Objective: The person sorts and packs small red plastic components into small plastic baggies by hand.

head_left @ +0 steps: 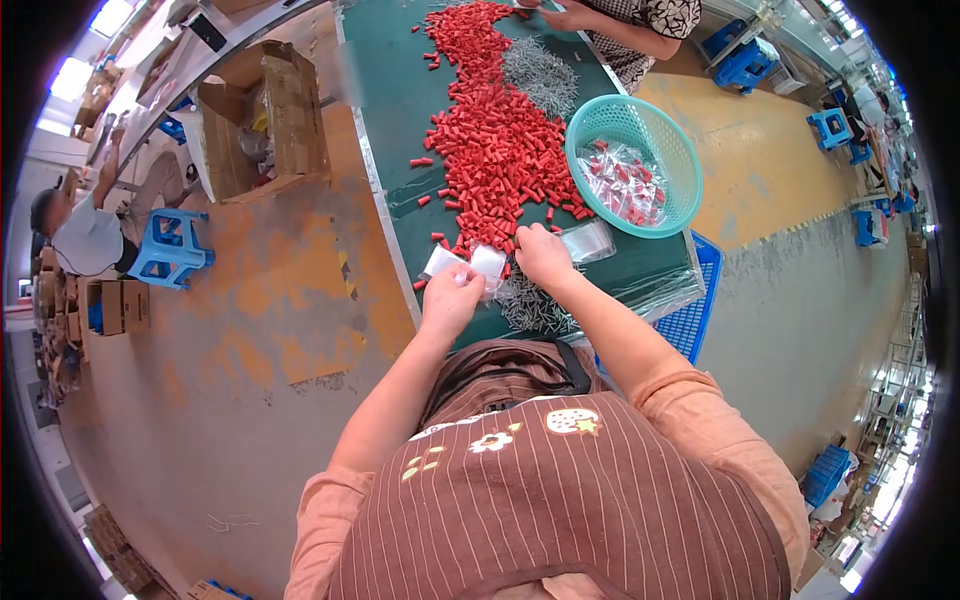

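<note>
My left hand point(452, 298) is closed on a small clear plastic bag point(488, 262) at the near edge of a heap of red plastic plugs point(500, 150). Just right of it, my right hand point(543, 255) has its fingers pinched together among the nearest plugs; what is between the fingertips is hidden. A stack of flat clear bags point(588, 243) lies beside my right wrist. Close to my body, below both hands, is a pile of grey metal screws point(533, 306).
A turquoise basket point(688, 150) of filled bags stands at the table's right edge. Farther up lie more screws point(540, 75); a co-worker's arm point(625, 32) reaches in. A blue crate point(690, 325) sits below right. At left are a cardboard box point(300, 125) and a blue stool point(172, 248).
</note>
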### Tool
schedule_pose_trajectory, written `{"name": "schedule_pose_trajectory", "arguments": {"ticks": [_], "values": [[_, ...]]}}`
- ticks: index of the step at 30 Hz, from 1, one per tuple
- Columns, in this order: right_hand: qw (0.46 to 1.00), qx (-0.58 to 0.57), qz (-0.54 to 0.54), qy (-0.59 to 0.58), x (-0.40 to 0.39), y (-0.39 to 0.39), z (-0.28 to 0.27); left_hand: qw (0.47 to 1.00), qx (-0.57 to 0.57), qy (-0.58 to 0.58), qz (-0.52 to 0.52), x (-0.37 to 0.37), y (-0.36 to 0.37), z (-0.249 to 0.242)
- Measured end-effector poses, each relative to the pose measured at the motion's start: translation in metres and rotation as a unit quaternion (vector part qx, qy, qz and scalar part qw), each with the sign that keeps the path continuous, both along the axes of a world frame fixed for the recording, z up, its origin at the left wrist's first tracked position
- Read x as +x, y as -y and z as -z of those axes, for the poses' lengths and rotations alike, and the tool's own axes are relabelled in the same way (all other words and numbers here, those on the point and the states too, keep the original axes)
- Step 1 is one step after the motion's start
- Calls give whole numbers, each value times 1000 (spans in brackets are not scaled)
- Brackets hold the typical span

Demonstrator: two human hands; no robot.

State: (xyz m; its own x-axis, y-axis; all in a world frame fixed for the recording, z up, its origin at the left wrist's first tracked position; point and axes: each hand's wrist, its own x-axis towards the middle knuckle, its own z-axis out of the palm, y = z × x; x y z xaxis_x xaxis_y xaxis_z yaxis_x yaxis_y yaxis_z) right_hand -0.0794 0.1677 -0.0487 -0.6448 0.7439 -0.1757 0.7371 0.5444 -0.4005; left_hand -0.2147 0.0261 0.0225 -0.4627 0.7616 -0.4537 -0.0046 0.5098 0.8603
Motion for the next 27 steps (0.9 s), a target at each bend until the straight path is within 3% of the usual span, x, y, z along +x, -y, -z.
{"name": "schedule_pose_trajectory", "arguments": {"ticks": [2,5,6,7,8,9,10,11,13,27], "values": [[999,-14,19,-29,5,-5,6,999,29,16,-16,-1,5,2],[991,-63,81,-87,-1,-12,-2,997,-47,-54,39,-11,6,-16],[985,-87,93,-114,-8,-9,-5,995,-1,-98,30,-12,10,3],[988,-113,51,-92,-12,-10,5,995,1,-98,17,-17,13,31],[998,-42,4,-50,-13,-10,6,998,13,-58,17,-15,9,23],[998,-52,33,9,-19,-3,-12,999,46,8,-7,-18,11,43],[999,-20,-23,-10,-19,-4,8,997,80,-11,10,-24,10,64],[998,-41,50,-16,-24,2,-17,999,41,12,6,-22,5,50],[994,-95,59,-20,-24,4,-11,999,-21,41,2,-22,4,28],[998,-63,9,4,3,3,-15,999,-25,42,19,-16,-10,27]]}}
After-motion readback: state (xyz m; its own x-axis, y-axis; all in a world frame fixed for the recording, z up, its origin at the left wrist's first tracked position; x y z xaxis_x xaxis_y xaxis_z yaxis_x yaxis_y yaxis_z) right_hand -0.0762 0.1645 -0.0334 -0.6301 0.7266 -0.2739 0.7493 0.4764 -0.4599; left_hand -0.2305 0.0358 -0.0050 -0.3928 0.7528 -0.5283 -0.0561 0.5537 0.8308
